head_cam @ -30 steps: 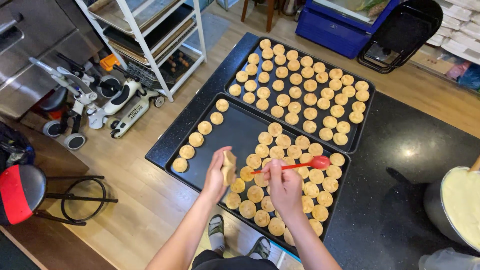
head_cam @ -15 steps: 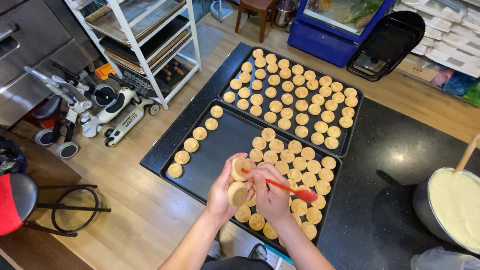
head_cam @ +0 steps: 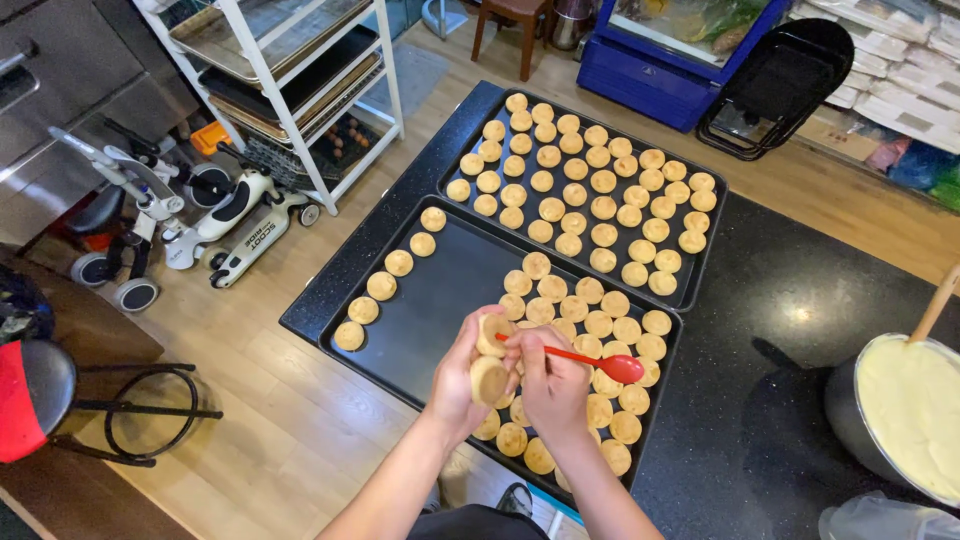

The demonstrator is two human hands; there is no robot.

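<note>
Two small round pastry shells [head_cam: 490,365] are grasped in the left hand [head_cam: 462,378], above the near baking tray [head_cam: 420,310]. A red spoon [head_cam: 590,360] is pinched in the right hand [head_cam: 550,385], its bowl seemingly empty, though that is hard to tell. The shells are best kept level and pressed lightly, since a thin crust would probably crack under a clench.

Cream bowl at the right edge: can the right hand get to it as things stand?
Probably yes. The right hand holds a red spoon over the near tray, and only bare black counter lies between it and the cream bowl, whose top is open.
</note>
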